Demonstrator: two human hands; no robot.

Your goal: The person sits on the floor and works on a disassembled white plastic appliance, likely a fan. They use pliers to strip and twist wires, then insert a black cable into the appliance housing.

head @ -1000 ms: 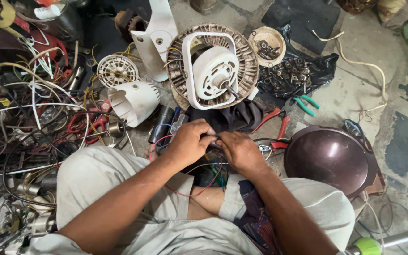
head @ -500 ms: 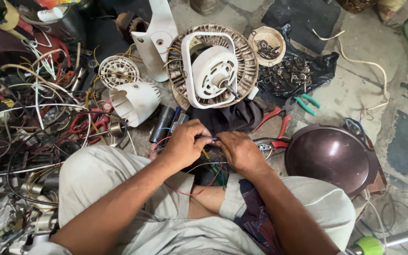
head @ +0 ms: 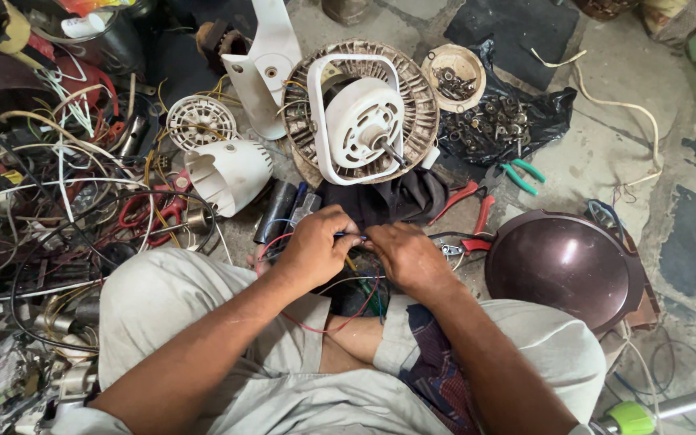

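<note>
The person sits on the floor [head: 606, 153] with both hands meeting just below the fan motor [head: 362, 113], a round ribbed disc with a white bracket across its face. The left hand [head: 316, 246] has its fingers [head: 346, 229] curled together around a thin dark wire [head: 350, 236], and the right hand [head: 406, 256] meets it from the other side, fingers pinched on the same wire; the two hands touch at the fingertips. Beneath the hands a bundle of red, green and black wires [head: 348, 302] loops down between the knees.

Just below the fan motor lies a dark cloth [head: 396, 197], and to its lower right sit red-handled pliers [head: 477, 213], with green-handled pliers [head: 521, 173] near them. A shiny brown dome cover [head: 561, 266] rests well to the lower right of the fan motor. Right of the motor a small bowl of screws [head: 454, 76] stands beside a black bag of metal parts [head: 509, 121]. Left of the motor are a white plastic housing [head: 231, 173] and a small round white grille [head: 200, 122], and beyond them a tangled heap of cables [head: 50, 193].
</note>
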